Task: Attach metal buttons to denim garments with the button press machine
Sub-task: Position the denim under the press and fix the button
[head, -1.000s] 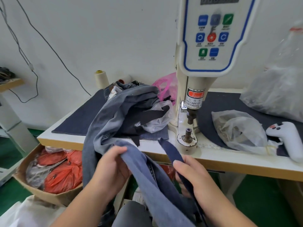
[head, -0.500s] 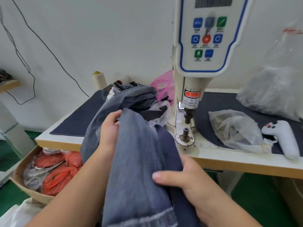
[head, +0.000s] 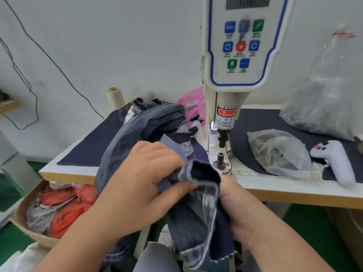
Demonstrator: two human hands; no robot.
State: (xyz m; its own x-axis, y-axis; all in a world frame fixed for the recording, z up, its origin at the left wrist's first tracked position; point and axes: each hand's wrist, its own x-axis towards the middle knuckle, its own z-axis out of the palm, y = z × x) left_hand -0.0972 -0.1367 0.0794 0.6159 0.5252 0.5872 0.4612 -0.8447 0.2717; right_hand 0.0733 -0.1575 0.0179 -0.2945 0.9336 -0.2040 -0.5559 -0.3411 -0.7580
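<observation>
A blue denim garment (head: 198, 218) is bunched between both hands at the table's front edge. My left hand (head: 141, 183) grips its folded upper edge from the left, fingers curled over the cloth. My right hand (head: 237, 209) holds the same piece from the right, mostly behind the fabric. Just beyond the cloth stands the white button press machine (head: 235, 55), with its lower die post (head: 221, 159) and the punch (head: 223, 137) above it, both bare. More denim garments (head: 149, 124) are heaped on the table to the left of the press.
A clear bag of metal parts (head: 279, 152) and a white handheld controller (head: 334, 161) lie right of the press on a dark mat (head: 90, 146). A large plastic bag (head: 324, 103) sits at the back right. A cardboard box (head: 21, 218) with orange bags is under the table's left end.
Both hands have come together and gathered the denim into a tight bunch, bringing its folded edge close to the lower die. The left hand has come back from the pile toward the table's edge.
</observation>
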